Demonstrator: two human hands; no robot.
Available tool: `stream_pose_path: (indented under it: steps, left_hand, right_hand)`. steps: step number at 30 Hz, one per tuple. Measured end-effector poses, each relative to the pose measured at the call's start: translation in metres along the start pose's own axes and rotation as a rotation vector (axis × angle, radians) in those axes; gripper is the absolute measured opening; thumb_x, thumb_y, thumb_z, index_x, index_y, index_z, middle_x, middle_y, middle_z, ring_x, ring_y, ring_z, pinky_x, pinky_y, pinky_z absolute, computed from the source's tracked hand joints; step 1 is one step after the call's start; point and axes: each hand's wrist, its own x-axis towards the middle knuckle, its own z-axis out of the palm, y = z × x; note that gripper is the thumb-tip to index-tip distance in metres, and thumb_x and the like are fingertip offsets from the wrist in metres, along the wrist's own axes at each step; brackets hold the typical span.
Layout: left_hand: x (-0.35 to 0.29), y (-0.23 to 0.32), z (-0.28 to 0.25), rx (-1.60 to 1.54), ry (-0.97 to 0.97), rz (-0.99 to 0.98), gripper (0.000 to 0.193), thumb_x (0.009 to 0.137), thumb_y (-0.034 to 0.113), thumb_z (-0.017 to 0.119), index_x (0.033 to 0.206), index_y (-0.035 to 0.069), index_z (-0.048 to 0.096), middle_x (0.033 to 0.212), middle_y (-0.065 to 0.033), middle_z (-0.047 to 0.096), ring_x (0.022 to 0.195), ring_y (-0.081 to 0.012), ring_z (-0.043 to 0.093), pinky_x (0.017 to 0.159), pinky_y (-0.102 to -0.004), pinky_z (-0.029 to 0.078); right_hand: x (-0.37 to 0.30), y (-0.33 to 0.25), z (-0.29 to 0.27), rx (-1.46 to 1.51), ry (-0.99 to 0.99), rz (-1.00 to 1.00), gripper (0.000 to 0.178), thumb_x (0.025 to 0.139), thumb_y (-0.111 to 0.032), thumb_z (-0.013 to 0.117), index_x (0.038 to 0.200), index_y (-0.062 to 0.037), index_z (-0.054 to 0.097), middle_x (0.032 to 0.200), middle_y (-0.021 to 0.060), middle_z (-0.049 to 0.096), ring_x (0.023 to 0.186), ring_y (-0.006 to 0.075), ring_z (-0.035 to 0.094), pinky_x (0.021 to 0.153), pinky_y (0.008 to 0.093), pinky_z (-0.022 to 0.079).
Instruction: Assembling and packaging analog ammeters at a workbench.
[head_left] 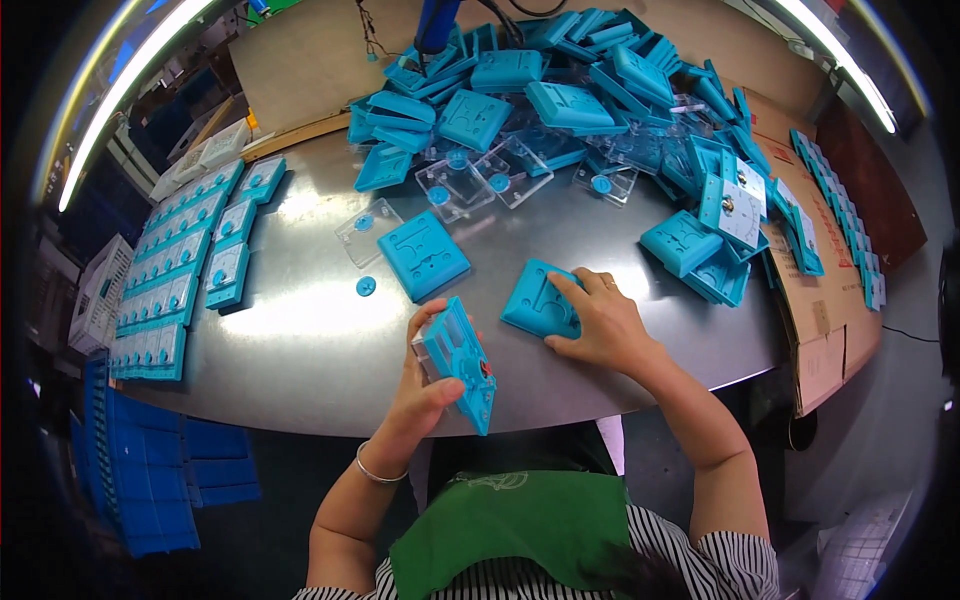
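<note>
My left hand point(418, 390) grips a teal meter case point(458, 350) by its sides, tilted on edge above the table's front edge. A clear cover shows on its left side, and a small red part sits near its right edge. My right hand point(612, 322) has its thumb and fingers around a teal plastic housing point(530, 300) lying on the metal table. Beyond my left hand lies another teal housing point(424, 255), with a loose round blue knob point(366, 287) and a clear cover point(368, 232) to its left.
A large heap of teal housings point(505, 70) and clear covers point(455, 187) fills the far side. Rows of assembled meters point(160, 300) stand at the left. Meters with white dial plates point(738, 205) lie at right, beside a cardboard sheet point(820, 320) with more teal parts.
</note>
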Motion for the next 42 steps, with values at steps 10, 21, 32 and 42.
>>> stream_pose_path:
  steps: [10, 21, 32, 42]
  left_hand:
    - [-0.01, -0.011, 0.009, 0.003, -0.003, 0.181, 0.102, 0.066, 0.031, 0.082, 0.142, 0.018, 0.016, 0.133, -0.0084, 0.031, 0.126, -0.0247, 0.036, 0.102, -0.0414, 0.038]
    - [-0.023, -0.013, 0.005, 0.031, 0.027, 0.176, 0.101, 0.063, 0.029, 0.081, 0.14, 0.019, 0.017, 0.133, -0.0084, 0.029, 0.123, -0.0249, 0.036, 0.1, -0.042, 0.039]
    - [-0.023, -0.017, 0.013, 0.057, 0.032, 0.145, 0.099, 0.064, 0.03, 0.081, 0.14, 0.017, 0.019, 0.131, -0.0087, 0.031, 0.122, -0.0246, 0.038, 0.101, -0.041, 0.038]
    - [-0.025, -0.013, 0.026, 0.077, 0.011, 0.109, 0.099, 0.065, 0.032, 0.081, 0.14, 0.016, 0.018, 0.13, -0.0101, 0.033, 0.121, -0.0253, 0.04, 0.098, -0.0411, 0.041]
  right_hand:
    - [-0.03, -0.069, 0.007, 0.729, 0.055, -0.237, 0.078, 0.071, -0.03, 0.076, 0.136, -0.0066, 0.041, 0.128, 0.0233, 0.048, 0.114, 0.0382, 0.05, 0.091, 0.0422, 0.045]
    - [-0.041, -0.087, 0.024, 0.873, 0.019, -0.187, 0.077, 0.076, -0.028, 0.073, 0.138, -0.0023, 0.035, 0.135, 0.0221, 0.042, 0.124, 0.0325, 0.043, 0.101, 0.0395, 0.035]
    - [-0.053, -0.084, 0.024, 0.924, 0.059, -0.131, 0.076, 0.076, -0.027, 0.073, 0.138, -0.0048, 0.035, 0.132, 0.0226, 0.043, 0.118, 0.0374, 0.047, 0.092, 0.0419, 0.044]
    - [-0.07, -0.077, 0.037, 0.942, 0.123, -0.143, 0.077, 0.076, -0.028, 0.073, 0.138, -0.0042, 0.035, 0.13, 0.0251, 0.044, 0.117, 0.0388, 0.048, 0.094, 0.0424, 0.043]
